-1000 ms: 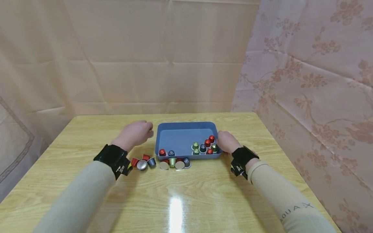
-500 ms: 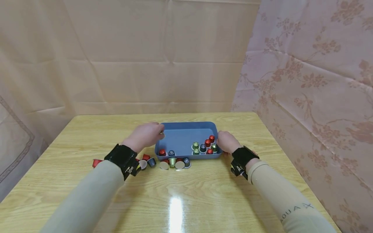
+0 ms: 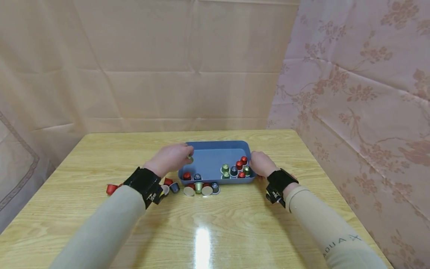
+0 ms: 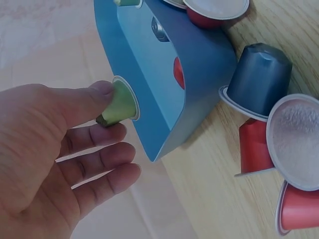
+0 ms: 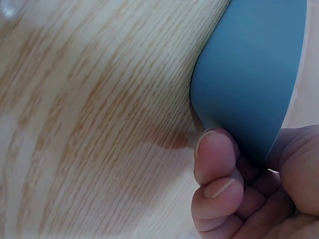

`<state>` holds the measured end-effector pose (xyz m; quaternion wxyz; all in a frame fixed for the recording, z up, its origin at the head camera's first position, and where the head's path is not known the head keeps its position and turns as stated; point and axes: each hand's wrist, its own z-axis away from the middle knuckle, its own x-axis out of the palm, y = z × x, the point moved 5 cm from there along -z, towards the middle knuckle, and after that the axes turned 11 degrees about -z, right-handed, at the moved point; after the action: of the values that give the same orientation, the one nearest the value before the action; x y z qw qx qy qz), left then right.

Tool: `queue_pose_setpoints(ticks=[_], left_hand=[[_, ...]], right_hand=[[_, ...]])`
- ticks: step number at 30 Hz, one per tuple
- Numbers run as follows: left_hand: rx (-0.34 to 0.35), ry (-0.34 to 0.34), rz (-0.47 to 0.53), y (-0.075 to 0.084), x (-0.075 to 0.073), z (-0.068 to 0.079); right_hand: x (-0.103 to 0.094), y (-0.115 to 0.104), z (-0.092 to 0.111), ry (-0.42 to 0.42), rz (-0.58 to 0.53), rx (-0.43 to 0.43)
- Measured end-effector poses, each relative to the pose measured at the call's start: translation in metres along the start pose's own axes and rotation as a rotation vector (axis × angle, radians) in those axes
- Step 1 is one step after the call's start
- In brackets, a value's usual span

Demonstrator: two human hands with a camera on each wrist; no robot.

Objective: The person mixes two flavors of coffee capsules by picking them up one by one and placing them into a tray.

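Note:
My left hand point(image 3: 169, 158) is over the left end of the blue tray point(image 3: 211, 155). Between thumb and index finger it pinches a green coffee capsule point(image 4: 122, 103), tilted, with the other fingers spread below. My right hand point(image 3: 263, 164) grips the tray's right end; in the right wrist view its fingers curl against the outer wall point(image 5: 244, 74), and the thumb tip is hidden. Inside the tray, a red capsule point(image 3: 187, 176) and a dark blue capsule point(image 3: 197, 176) stand at the front left. Several red, green and blue capsules point(image 3: 233, 171) cluster at the right.
Several capsules point(image 3: 198, 187) lie along the tray's front wall. More lie to its left, including a blue capsule point(image 3: 174, 187) and a red capsule point(image 3: 111, 189), partly hidden by the left forearm. The wooden table point(image 3: 235, 231) reaches back to a beige curtain point(image 3: 151, 74).
My left hand has moved right, from beside the tray to over its left end, carrying the green capsule. The right hand has stayed at the tray's right end.

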<state>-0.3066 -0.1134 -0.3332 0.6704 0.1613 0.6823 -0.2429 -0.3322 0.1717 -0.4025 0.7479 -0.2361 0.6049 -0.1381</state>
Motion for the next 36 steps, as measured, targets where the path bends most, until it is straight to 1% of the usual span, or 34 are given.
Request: queue_pose_setpoints(ticks=[2, 10, 17, 23, 31, 36], left_hand=[[0.015, 0.000, -0.009, 0.001, 0.001, 0.000], [0.065, 0.009, -0.045, 0.002, 0.011, -0.002], [0.126, 0.035, -0.119, 0.005, 0.019, -0.001], [0.145, 0.030, -0.184, 0.007, 0.023, 0.001], [0.148, 0.047, -0.240, 0.004, 0.030, 0.000], [0.159, 0.044, -0.266, 0.005, 0.031, 0.000]], right_hand=[[0.000, 0.000, 0.000, 0.000, -0.003, 0.002], [-0.002, -0.001, -0.001, 0.027, 0.016, -0.047], [-0.001, -0.001, 0.000, 0.009, -0.004, -0.029], [-0.001, -0.001, 0.002, 0.006, -0.009, -0.029], [-0.002, -0.001, 0.002, 0.018, -0.007, -0.012], [0.000, -0.001, 0.001, 0.030, 0.007, -0.029]])
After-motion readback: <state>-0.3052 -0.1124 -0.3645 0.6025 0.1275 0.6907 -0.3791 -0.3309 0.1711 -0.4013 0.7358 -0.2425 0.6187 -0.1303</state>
